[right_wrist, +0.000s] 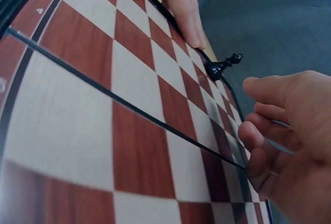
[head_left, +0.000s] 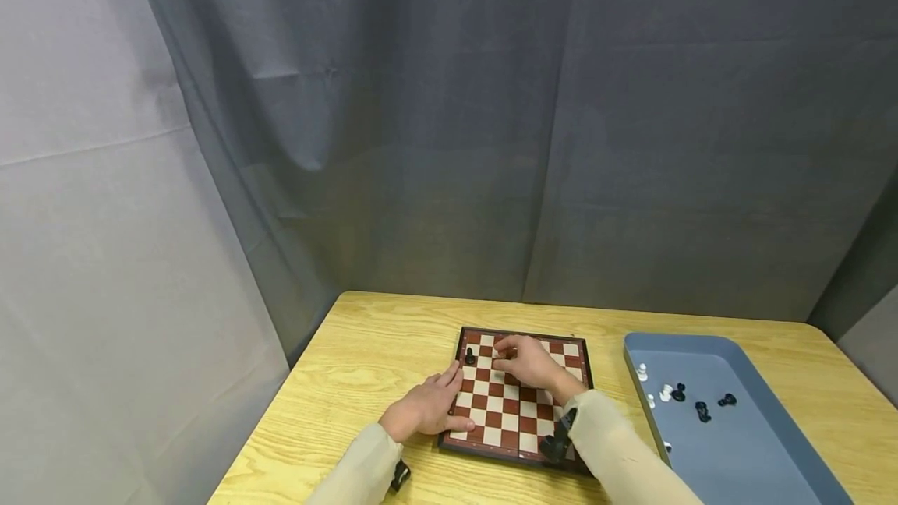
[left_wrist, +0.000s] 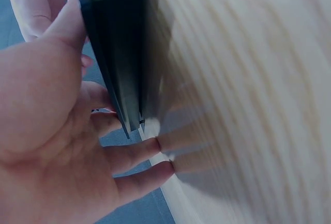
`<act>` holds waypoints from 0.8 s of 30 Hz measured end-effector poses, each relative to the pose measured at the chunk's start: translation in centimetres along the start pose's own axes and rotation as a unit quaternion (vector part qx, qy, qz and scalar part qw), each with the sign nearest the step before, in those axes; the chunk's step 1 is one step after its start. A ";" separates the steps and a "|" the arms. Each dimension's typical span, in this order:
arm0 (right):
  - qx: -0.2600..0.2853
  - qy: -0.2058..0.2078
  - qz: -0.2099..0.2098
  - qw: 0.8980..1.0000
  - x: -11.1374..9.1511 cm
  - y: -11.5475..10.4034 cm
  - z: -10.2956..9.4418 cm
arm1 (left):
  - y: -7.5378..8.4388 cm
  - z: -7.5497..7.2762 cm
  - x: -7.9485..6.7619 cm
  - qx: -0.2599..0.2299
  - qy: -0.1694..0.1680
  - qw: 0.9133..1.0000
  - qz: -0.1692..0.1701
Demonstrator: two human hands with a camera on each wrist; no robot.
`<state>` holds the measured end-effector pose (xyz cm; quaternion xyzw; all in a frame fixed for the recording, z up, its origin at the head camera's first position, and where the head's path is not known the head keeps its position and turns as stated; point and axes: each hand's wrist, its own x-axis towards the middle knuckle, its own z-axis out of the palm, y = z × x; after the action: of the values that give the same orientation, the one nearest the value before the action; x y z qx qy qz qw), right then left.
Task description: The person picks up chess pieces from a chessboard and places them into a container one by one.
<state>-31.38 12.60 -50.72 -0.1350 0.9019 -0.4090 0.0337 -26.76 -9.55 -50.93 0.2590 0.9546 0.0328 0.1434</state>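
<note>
A red-and-white chessboard with a dark rim lies on the table. My left hand rests at its left edge, thumb over the board's near left corner and straight fingers along the side. In the left wrist view, fingertips of the left hand touch the tabletop beside the dark board edge. One black chess piece stands near the far left corner. Over the far middle squares hovers my right hand, its fingers loosely bent. The right wrist view shows a gap between thumb and fingers, with no piece visible there.
Right of the board is a blue-grey tray. Inside lie several chess pieces, among them a white piece by the left wall and a black piece farther right. A grey curtain hangs behind the wooden table.
</note>
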 end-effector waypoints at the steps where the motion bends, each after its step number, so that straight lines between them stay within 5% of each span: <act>1: -0.004 -0.001 -0.005 1.000 0.1 0.0 0.2 | 0.0 0.0 0.0 0.001 -0.001 1.000 0.000; 17: -0.020 0.004 -0.064 0.998 1.3 -0.7 3.1 | -0.2 0.1 -0.2 0.004 0.007 1.000 0.004; 24: -0.036 0.007 -0.053 0.998 1.9 -0.7 3.8 | -0.2 0.2 -0.2 0.000 0.010 1.000 0.004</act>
<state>-32.42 8.88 -52.66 -0.1812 0.9076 -0.3787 0.0008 -26.63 -9.84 -51.12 0.2623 0.9550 0.0354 0.1339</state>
